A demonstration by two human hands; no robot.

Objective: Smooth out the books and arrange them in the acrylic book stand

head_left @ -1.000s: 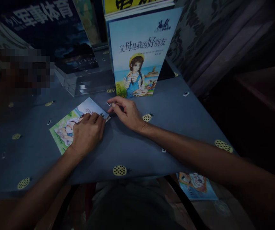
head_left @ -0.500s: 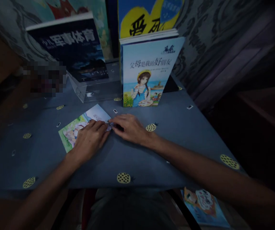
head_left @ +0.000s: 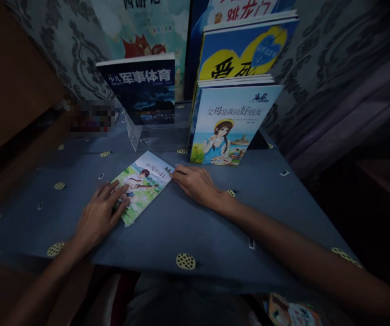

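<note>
A thin book (head_left: 152,174) lies flat and askew on the tablecloth, its green and pale blue cover showing a figure with a guitar. Spread over its lower left part is my left hand (head_left: 98,213), fingers stretched out on the cover. My right hand (head_left: 196,183) is closed at the book's right corner, thumb and fingers pinched there. Just behind the right hand stands an upright book with a girl in a yellow beret (head_left: 228,127) on the cover. A dark blue book (head_left: 143,95) rests on a clear stand (head_left: 135,136) farther back.
A blue and yellow book (head_left: 235,50) and larger picture books (head_left: 147,36) stand at the back against patterned wallpaper. The table wears a grey-blue cloth (head_left: 215,235) with pineapple prints. A colourful packet or book (head_left: 290,312) lies below the table's front right edge.
My left hand has slid left and down along the book, uncovering its cover and spreading its fingers. The right hand stays at the right corner. The camera view has shifted, with more of the back showing.
</note>
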